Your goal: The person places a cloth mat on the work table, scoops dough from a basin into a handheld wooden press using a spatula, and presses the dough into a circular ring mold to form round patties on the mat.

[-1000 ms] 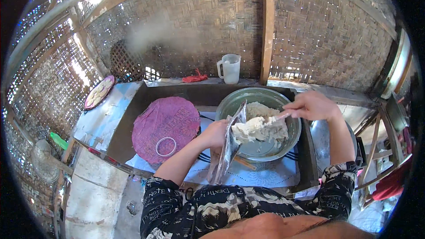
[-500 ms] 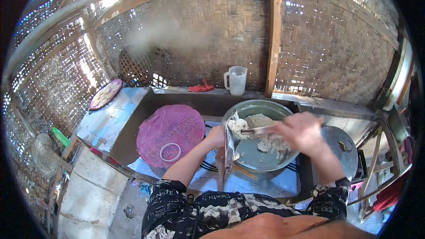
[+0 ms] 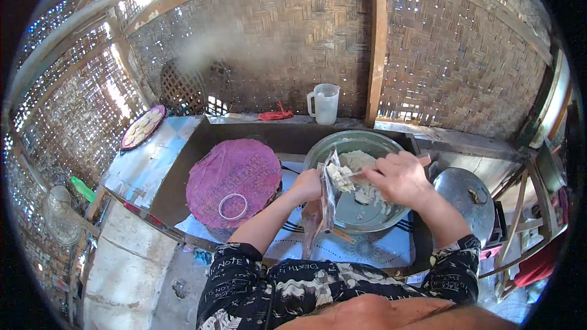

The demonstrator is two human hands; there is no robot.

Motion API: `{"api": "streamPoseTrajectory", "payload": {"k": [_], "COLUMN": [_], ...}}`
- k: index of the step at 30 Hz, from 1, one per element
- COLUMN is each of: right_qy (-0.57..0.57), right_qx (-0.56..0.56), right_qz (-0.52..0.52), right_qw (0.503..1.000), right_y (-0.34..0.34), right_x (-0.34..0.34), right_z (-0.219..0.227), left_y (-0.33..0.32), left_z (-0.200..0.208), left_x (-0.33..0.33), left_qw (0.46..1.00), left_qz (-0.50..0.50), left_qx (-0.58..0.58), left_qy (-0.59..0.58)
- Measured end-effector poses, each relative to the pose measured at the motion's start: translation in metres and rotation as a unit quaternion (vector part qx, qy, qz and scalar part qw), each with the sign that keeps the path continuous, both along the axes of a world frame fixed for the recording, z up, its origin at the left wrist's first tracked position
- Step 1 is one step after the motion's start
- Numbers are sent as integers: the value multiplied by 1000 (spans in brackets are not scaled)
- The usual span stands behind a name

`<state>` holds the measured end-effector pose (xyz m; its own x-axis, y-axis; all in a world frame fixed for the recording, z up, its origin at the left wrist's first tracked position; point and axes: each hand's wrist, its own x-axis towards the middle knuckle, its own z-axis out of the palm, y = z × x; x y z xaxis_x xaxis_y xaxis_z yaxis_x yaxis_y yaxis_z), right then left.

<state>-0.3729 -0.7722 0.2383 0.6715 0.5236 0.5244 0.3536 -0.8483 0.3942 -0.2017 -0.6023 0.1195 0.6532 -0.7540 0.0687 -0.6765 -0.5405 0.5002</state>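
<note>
My left hand (image 3: 306,186) grips a shiny, flat-sided holder (image 3: 328,203) tilted upright at the left side of a large grey basin (image 3: 367,223). Wooden parts (image 3: 311,226) hang below that hand; how they join the holder is unclear. Pale, lumpy dough (image 3: 338,177) sits at the holder's upper opening. In my right hand (image 3: 400,178), closed around it, is a flat-bladed utensil with a wooden handle (image 3: 425,160), its tip against that dough. More dough (image 3: 357,160) lies in the basin. My left fingers are partly hidden behind the holder.
Left of the basin lies a round purple cloth-covered surface (image 3: 235,171) bearing a white ring (image 3: 224,214). Behind stand a clear jug (image 3: 326,105) and a red plastic bag (image 3: 276,113). A tray of pale pieces (image 3: 143,127) sits far left; a round metal lid (image 3: 458,214) is at right.
My right hand has moved left and slightly down with the utensil, nearer the holder. My left hand and the holder have shifted slightly right in the view.
</note>
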Motion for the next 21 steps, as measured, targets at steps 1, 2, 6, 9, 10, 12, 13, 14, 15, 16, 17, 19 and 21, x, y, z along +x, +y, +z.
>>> {"api": "streamPoseTrajectory", "payload": {"k": [1, 2, 6, 9, 10, 12, 13, 14, 15, 16, 17, 19, 21], "right_qy": [-8, -8, -16, -53, -83, -117, -116, -116, -79, -81, -57, -35, -37], "right_qx": [5, 6, 53, 127, 172, 213, 210, 209, 229, 229, 252, 275, 259], "right_qz": [-6, 3, -28, -29, -56, -86, -71, -58, -74, -79, -66, -45, -39], "right_qw": [1000, 1000, 998, 990, 980, 966, 968, 969, 967, 967, 964, 960, 964], "right_y": [1, 1, -19, -42, -47, -50, -51, -54, -57, -59, -58, -55, -63], "right_x": [-1, -1, -9, -19, -18, -16, -12, -7, -6, -9, -11, -13, -14], "right_z": [-3, -5, 12, 22, 20, 15, 9, 2, -4, -6, -5, 1, 4], "left_y": [-3, -2, 3, 13, 13, 11, 8, 5, 5, 8, 12, 15, 12], "left_z": [-5, -10, -11, -3, 3, -4, -7, -4, -2, 0, 3, -12, 0], "left_x": [3, 5, 14, 34, 35, 43, 47, 47, 47, 47, 48, 66, 46], "left_qw": [1000, 1000, 998, 995, 993, 939, 938, 935, 926, 913, 930, 911, 889], "left_qz": [4, -6, -25, -50, -66, -149, -175, -202, -190, -177, -217, -177, -139], "left_qx": [0, -4, -48, -87, -101, -259, -267, -273, -283, -291, -282, -288, -298], "left_qy": [0, -16, -19, -16, -9, 171, 138, 106, 165, 225, 89, 238, 318]}}
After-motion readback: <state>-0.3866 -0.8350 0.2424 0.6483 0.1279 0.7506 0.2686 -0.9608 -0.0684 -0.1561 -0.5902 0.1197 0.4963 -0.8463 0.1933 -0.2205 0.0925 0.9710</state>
